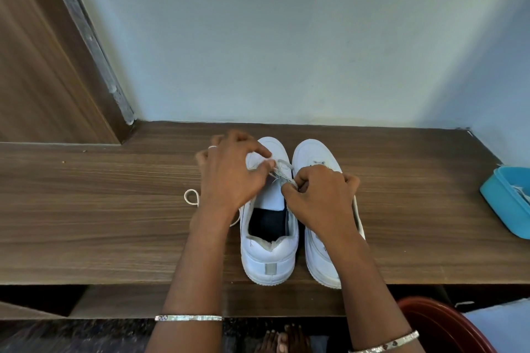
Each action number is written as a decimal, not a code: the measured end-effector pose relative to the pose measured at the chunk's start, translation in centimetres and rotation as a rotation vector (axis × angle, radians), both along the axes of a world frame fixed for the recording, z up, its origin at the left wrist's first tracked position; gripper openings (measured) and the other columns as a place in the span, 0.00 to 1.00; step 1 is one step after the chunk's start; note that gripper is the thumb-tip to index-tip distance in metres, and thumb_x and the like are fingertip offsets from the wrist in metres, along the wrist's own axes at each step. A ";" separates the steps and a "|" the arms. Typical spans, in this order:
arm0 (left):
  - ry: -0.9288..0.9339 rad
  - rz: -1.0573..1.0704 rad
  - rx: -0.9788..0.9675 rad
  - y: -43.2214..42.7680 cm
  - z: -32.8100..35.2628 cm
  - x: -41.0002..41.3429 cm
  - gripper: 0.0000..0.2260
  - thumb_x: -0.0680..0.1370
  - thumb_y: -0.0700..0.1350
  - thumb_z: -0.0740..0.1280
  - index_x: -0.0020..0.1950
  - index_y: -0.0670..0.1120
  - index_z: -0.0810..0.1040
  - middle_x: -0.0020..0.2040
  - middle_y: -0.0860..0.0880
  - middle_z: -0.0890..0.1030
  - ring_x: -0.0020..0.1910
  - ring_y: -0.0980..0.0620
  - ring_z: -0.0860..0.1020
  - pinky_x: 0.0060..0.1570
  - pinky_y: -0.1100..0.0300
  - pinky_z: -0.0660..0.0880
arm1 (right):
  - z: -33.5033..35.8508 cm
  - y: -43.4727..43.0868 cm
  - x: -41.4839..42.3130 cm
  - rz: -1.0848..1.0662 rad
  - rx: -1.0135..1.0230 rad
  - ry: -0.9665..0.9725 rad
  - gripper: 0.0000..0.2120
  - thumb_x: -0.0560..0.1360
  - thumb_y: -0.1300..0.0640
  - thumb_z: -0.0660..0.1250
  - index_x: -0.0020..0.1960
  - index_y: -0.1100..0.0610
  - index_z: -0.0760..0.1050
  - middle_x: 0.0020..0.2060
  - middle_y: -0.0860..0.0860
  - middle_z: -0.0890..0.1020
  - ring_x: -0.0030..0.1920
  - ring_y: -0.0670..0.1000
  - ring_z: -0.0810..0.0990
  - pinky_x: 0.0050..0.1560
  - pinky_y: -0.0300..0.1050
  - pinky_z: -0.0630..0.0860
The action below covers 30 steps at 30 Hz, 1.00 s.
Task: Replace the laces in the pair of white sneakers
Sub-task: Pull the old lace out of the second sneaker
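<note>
Spotting blue tub [497,203] well right of right hand [321,198]; pinching greyish lace [279,170] with both, half-covering toe of white sneaker [269,258] with left hand [232,178] (tongue bare).

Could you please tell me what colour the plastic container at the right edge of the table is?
The container is light blue, clearest in the head view.

Left of the sneakers [269,261] the bench top [100,223] lies open, save a lace loop [191,197]. A blue tub [497,203] stands well to their right. A wall [286,51] rises close behind them.
</note>
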<state>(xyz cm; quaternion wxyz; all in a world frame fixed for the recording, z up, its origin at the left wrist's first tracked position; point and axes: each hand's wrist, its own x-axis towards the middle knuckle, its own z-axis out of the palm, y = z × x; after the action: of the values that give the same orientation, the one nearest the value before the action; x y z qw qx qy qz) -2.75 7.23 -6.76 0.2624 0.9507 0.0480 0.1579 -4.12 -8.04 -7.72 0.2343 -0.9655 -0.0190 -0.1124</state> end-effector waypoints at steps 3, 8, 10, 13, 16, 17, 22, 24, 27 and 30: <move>0.098 -0.035 0.175 -0.5 -0.6 -0.1 0.08 0.73 0.57 0.71 0.51 0.62 0.83 0.60 0.58 0.78 0.65 0.51 0.70 0.60 0.49 0.60 | 0.0 0.0 0.0 -0.007 -0.003 -0.006 0.14 0.74 0.49 0.66 0.32 0.52 0.73 0.30 0.47 0.79 0.39 0.46 0.76 0.56 0.45 0.53; 0.029 0.089 0.220 -1.2 -1.0 0.0 0.06 0.74 0.58 0.71 0.48 0.59 0.84 0.51 0.54 0.83 0.58 0.52 0.76 0.59 0.50 0.61 | 0.0 -0.2 0.1 -0.004 0.012 0.000 0.13 0.74 0.48 0.66 0.33 0.52 0.76 0.31 0.47 0.79 0.39 0.46 0.75 0.56 0.45 0.53; 0.015 0.108 0.128 -1.2 -1.1 0.1 0.06 0.73 0.58 0.72 0.46 0.58 0.84 0.46 0.55 0.83 0.55 0.52 0.77 0.58 0.50 0.63 | 0.1 -0.3 0.0 0.004 0.014 0.002 0.12 0.74 0.49 0.66 0.34 0.53 0.76 0.31 0.47 0.79 0.39 0.46 0.76 0.56 0.45 0.53; -0.010 0.106 -0.228 -0.5 -1.1 0.0 0.03 0.71 0.54 0.75 0.39 0.57 0.84 0.37 0.60 0.82 0.45 0.57 0.81 0.52 0.53 0.75 | 0.2 -0.3 -0.1 0.006 0.016 0.001 0.12 0.74 0.50 0.65 0.34 0.53 0.76 0.30 0.48 0.79 0.39 0.46 0.76 0.54 0.43 0.52; -0.104 0.205 -0.664 0.8 -0.9 0.0 0.06 0.72 0.43 0.74 0.36 0.53 0.84 0.36 0.58 0.84 0.39 0.58 0.82 0.47 0.55 0.80 | 0.2 -0.4 -0.1 0.004 0.014 0.007 0.13 0.74 0.50 0.65 0.32 0.53 0.74 0.28 0.47 0.77 0.37 0.45 0.75 0.54 0.43 0.52; -0.148 0.290 -0.819 1.3 -0.8 0.0 0.07 0.73 0.40 0.73 0.37 0.51 0.83 0.37 0.56 0.85 0.40 0.55 0.84 0.49 0.53 0.81 | 0.2 -0.4 -0.1 0.004 0.014 0.006 0.13 0.74 0.50 0.65 0.32 0.53 0.74 0.27 0.47 0.77 0.36 0.45 0.75 0.54 0.43 0.51; -0.234 0.753 -0.942 4.4 -1.8 -0.2 0.03 0.78 0.46 0.69 0.47 0.47 0.78 0.45 0.48 0.83 0.47 0.44 0.84 0.53 0.49 0.80 | 0.3 -0.3 -0.2 0.005 0.018 0.004 0.12 0.74 0.51 0.65 0.34 0.55 0.78 0.29 0.49 0.79 0.37 0.46 0.76 0.53 0.42 0.50; -0.180 0.782 -0.600 4.8 -1.7 -0.6 0.08 0.78 0.47 0.69 0.55 0.47 0.78 0.52 0.46 0.83 0.54 0.42 0.81 0.58 0.45 0.76 | 0.4 -0.2 -0.2 0.000 0.018 0.011 0.12 0.74 0.51 0.65 0.35 0.55 0.78 0.29 0.49 0.80 0.38 0.46 0.76 0.53 0.42 0.50; -0.250 0.402 -0.325 4.0 -0.8 -0.5 0.11 0.75 0.51 0.68 0.56 0.53 0.80 0.53 0.50 0.83 0.54 0.44 0.80 0.56 0.45 0.76 | 0.3 -0.1 -0.2 -0.007 0.017 0.022 0.12 0.74 0.51 0.66 0.34 0.55 0.77 0.29 0.48 0.79 0.38 0.46 0.76 0.54 0.43 0.51; -0.119 0.132 -0.260 2.1 -0.6 -0.1 0.09 0.74 0.57 0.68 0.52 0.58 0.81 0.52 0.57 0.83 0.55 0.50 0.80 0.57 0.45 0.75 | 0.4 -0.1 -0.2 -0.010 0.019 0.030 0.12 0.74 0.51 0.66 0.34 0.54 0.77 0.29 0.49 0.79 0.38 0.46 0.77 0.55 0.44 0.52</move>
<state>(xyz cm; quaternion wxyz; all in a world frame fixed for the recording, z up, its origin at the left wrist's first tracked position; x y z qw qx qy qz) -2.80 9.38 -7.39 0.3747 0.8925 0.1150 0.2233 -4.32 -8.12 -7.36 0.2432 -0.9649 -0.0096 -0.0991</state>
